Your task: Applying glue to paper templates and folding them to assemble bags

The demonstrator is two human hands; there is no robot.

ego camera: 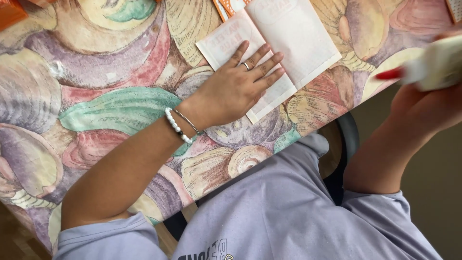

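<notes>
Table covered in a cloth printed with big pastel shells point(96, 72), purple, pink, green and cream; past its edge a dull beige floor and the dark round seat of a chair. The person wears a lavender shirt.

Left hand point(238, 86) lies palm down, fingers spread slightly and flat, pressing on a white folded paper sheet with faint reversed pink print point(288, 38). Ring on one finger, white bead bracelet and a thin band at the wrist. The sheet sits under and beyond the fingertips, its long axis slanting from near the heel of the palm up and away toward the far table edge; its centre crease runs just past the fingertips.

Right hand point(433, 103) is raised off the table edge, well apart from the left fingers, closed around a blurred white tube-like object with a red tip point(423, 65); tip points toward the sheet. Exact finger grip cannot be made out.
</notes>
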